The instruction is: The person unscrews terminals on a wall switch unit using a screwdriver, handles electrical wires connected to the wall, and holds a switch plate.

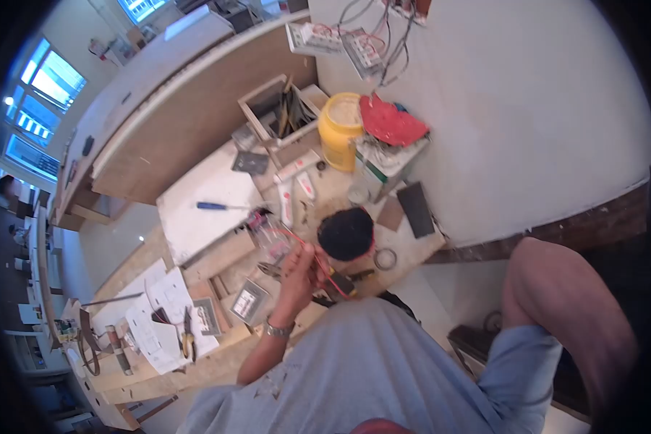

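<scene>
Left grip (301, 278): pinching red wire (288, 233)
Right grip: out of view, cannot tell
Bench (418, 250): black round object (346, 233) near left grip

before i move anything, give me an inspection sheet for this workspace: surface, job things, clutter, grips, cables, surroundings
Surface: wooden workbench, crowded, with a bare patch near its right corner.
Job's things: red wire, held; a round black item sits just beyond the hand.
Clutter: blue-handled screwdriver, yellow-handled pliers, printed sheets, yellow tub with a red item beside it.
Grips: left hand closed on the red wire; right hand not in view.
Cables: loose grey wires beside two socket or switch panels at the wall; connections too small to judge.
Surroundings: windows at upper left, pale wall at right.
</scene>
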Tool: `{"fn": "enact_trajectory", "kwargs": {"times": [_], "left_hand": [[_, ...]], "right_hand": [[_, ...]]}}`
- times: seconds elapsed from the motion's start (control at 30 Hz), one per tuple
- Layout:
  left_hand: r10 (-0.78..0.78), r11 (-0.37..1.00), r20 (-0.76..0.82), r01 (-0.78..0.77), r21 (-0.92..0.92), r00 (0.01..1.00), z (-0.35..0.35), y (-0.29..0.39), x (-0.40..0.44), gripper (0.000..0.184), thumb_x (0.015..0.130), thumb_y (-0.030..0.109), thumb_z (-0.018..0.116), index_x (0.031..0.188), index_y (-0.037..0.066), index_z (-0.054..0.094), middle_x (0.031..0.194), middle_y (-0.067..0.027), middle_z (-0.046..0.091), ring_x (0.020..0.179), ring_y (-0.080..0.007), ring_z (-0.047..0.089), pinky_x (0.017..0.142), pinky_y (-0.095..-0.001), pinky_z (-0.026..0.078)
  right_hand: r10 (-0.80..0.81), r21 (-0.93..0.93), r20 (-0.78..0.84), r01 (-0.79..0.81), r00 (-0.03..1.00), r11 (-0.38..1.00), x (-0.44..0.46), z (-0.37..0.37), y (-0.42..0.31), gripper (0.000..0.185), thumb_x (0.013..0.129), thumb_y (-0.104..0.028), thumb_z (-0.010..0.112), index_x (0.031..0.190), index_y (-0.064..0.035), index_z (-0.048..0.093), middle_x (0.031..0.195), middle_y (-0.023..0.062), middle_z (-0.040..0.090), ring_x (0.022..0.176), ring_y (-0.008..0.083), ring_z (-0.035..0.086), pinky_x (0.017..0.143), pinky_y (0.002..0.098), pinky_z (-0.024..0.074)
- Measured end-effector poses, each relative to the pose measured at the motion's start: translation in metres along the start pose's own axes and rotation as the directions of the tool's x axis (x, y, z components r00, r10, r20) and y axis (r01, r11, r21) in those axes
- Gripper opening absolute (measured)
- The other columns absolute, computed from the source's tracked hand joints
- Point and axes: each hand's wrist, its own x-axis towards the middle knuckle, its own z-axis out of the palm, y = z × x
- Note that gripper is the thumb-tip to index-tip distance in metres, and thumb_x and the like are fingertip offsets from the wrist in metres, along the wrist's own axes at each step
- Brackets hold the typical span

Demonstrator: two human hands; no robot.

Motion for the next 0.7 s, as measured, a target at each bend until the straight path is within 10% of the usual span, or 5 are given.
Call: {"fn": "enact_trajectory", "kwargs": {"times": [0.7], "left_hand": [[0.07, 0.998, 0.038, -0.069, -0.011, 0.997, 0.002, -0.004, 0.018, 0.031, 0.115, 0.038, 0.051, 0.109, 0.01, 0.063, 0.079, -0.0037, 0.069, 0.06, -0.0072, 0.058, 0.048, -0.0221, 0.043]], "right_hand": [[-0.034, -0.03, 0.022, 0.035, 0.999, 0.999, 0.006, -0.008, -0.008, 0.029, 0.106, -0.028, 0.057, 0.12, -0.0077, 0.071, 0.124, 0.0133, 0.069, 0.113, 0.0218, 0.065, 0.097, 0.0415, 0.051]]}}
